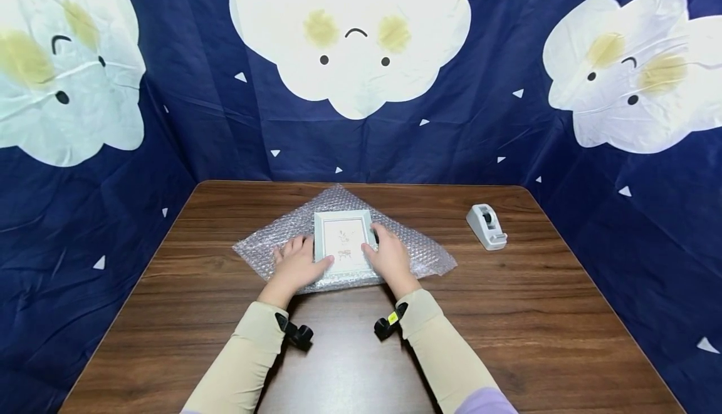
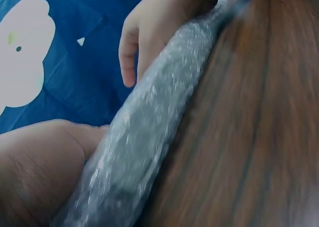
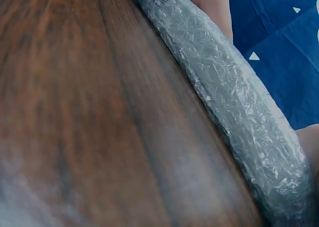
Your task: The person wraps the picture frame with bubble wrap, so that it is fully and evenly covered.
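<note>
A pale blue-green picture frame (image 1: 345, 238), with a small faint drawing inside, lies face up on a sheet of bubble wrap (image 1: 417, 248). My left hand (image 1: 296, 263) holds its left side, thumb over the lower left of the face and fingers spread along the edge on the wrap. On the right side my right hand (image 1: 390, 254) grips the edge, thumb on the face and fingers at the outer border. In both wrist views the near edge of the bubble wrap (image 2: 154, 107) bulges up in front of the hands, hiding most of the fingers.
The brown wooden table (image 1: 507, 339) carries a white tape dispenser (image 1: 487, 227) at the back right. Dark blue cloth (image 1: 361, 144) with cloud faces closes off the back and sides. A small black camera (image 1: 296, 332) sits on each wrist.
</note>
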A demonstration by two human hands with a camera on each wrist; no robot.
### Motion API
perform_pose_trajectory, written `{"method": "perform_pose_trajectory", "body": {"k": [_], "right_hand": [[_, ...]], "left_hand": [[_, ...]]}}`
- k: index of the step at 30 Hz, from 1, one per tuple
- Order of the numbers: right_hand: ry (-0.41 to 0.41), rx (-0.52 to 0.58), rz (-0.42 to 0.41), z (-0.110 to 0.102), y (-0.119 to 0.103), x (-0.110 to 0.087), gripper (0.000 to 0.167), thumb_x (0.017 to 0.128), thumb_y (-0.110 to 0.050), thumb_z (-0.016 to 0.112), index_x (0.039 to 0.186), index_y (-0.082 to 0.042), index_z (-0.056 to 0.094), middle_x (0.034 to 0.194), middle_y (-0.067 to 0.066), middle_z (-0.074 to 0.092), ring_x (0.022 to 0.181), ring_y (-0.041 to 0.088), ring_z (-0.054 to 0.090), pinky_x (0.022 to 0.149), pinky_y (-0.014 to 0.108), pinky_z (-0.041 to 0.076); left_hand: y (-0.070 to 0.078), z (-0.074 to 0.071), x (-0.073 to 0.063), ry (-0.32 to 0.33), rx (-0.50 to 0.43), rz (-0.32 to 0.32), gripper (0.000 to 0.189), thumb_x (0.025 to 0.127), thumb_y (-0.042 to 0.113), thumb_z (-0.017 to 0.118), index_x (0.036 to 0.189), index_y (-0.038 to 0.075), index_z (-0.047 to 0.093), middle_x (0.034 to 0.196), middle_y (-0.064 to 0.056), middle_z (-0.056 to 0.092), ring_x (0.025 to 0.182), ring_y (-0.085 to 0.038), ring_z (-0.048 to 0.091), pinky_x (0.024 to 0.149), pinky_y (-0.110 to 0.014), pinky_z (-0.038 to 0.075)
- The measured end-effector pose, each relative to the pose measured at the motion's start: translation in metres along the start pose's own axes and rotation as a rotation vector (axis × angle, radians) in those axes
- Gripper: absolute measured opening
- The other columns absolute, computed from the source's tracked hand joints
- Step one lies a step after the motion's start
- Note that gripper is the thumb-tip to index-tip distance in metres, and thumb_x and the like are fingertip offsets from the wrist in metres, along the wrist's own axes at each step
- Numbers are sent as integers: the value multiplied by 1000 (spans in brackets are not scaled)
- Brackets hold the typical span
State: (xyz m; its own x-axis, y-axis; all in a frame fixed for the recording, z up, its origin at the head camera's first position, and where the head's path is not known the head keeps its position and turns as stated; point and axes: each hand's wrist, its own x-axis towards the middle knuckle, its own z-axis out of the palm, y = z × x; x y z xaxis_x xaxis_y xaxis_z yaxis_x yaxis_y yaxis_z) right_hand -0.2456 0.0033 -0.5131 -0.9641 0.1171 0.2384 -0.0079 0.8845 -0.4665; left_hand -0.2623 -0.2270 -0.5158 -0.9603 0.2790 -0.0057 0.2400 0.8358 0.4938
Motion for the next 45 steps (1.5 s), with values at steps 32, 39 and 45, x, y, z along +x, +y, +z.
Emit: {"method": "perform_pose_trajectory", "body": {"k": [32,39,45], "right_hand": [[71,66,-78,-11,8,-44,48,90,-30,74,132,-8,65,120,14,72,104,38,70,91,51,54],[44,46,-52,-14,9,-45,49,92,-33,71,134,-8,65,125,15,70,111,37,68,96,50,52],[43,30,-60,-14,8,-45,48,93,-35,70,133,-9,66,124,15,70,112,36,68,94,50,53]], "left_hand": [[21,13,-38,81,57,50,74,94,47,56,141,-9,50,155,-24,40,143,-49,29,110,-80,6],[21,14,-38,82,58,61,75,93,48,57,141,-10,49,153,-26,40,143,-51,29,109,-80,8],[21,13,-38,75,82,60,80,92,50,58,142,-11,44,150,-29,41,142,-51,30,108,-81,10]]}}
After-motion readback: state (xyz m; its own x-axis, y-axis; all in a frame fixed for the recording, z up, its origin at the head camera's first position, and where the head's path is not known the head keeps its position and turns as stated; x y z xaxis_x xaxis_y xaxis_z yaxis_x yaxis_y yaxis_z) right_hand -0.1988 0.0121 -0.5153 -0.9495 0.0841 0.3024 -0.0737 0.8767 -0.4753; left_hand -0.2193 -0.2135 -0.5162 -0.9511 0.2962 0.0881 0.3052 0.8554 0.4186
